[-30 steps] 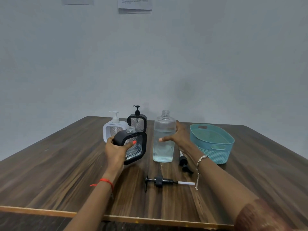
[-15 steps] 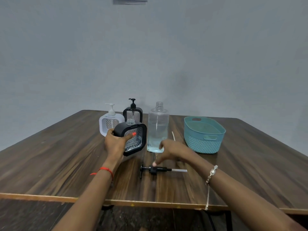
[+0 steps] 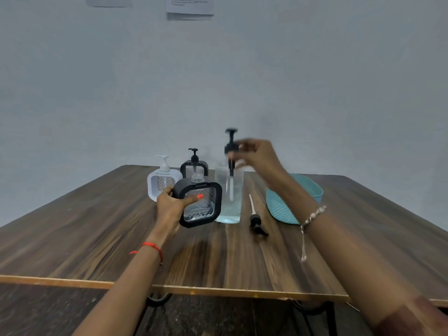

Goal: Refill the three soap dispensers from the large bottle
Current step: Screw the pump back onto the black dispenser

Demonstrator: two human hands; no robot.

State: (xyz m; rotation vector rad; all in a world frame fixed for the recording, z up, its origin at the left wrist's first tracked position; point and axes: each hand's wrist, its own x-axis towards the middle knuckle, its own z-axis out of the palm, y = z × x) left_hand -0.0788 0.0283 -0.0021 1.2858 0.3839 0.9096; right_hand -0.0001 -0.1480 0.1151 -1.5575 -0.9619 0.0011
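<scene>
We list 1 uncapped dispenser (image 3: 206, 210), gripped steady by our left hand (image 3: 171, 206), and 1 pump (image 3: 229, 148), pinched upright beyond it by our right hand (image 3: 259, 154), likely for reinsertion.

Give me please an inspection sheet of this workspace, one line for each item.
Surface: wooden table, dark grain, pale front edge.
Job's things: large bottle uncapped, partly full; front black dispenser tilted, neck open; white dispenser and rear black dispenser upright with their pumps on; raised pump in the air; second pump lying on the table right of the bottle.
Clutter: teal basket at the right.
Grippers: left hand grips the front black dispenser; right hand pinches the raised pump.
Cables: nothing seen.
Surroundings: plain wall, papers high on it.
</scene>
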